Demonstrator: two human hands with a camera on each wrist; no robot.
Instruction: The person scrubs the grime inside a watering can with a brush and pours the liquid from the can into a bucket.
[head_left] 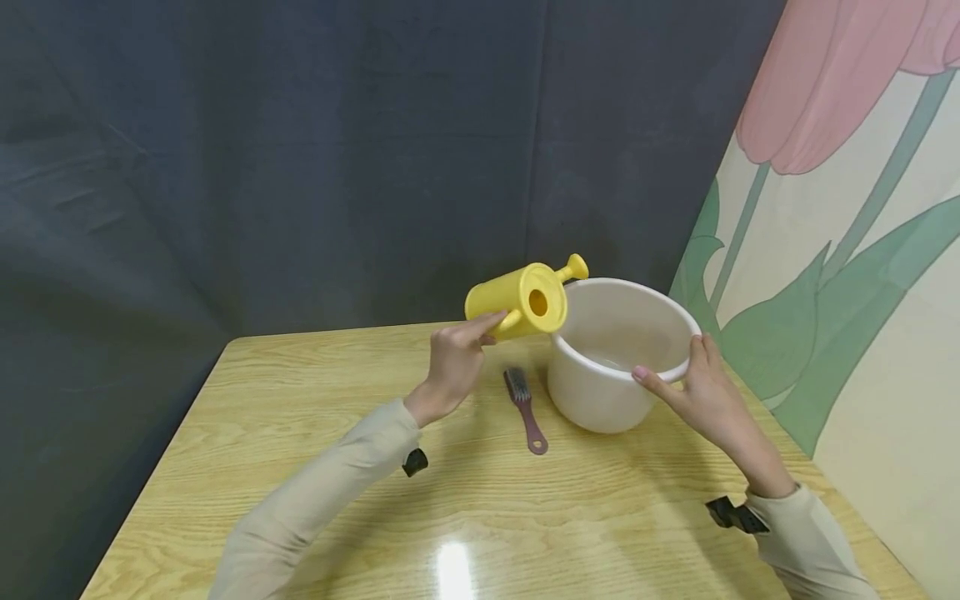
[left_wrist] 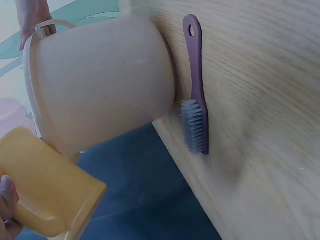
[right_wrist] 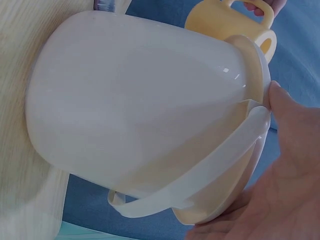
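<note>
My left hand (head_left: 457, 362) grips the handle of a yellow watering can (head_left: 498, 302), which is tilted in the air with its spout above the far left rim of a white bucket (head_left: 600, 396). The round opening in the can's top faces me. My right hand (head_left: 708, 392) holds the bucket's right rim, thumb on the near edge. In the right wrist view the bucket's handle (right_wrist: 200, 175) hangs down along its side. On the table, left of the bucket, lies a brush (head_left: 527, 412) with a purple handle and grey bristles.
The wooden table (head_left: 300, 400) carries the bucket and the brush. A dark curtain (head_left: 337, 167) hangs behind it. Along the right side stands a wall (head_left: 885, 350) painted with pink tulips and green leaves.
</note>
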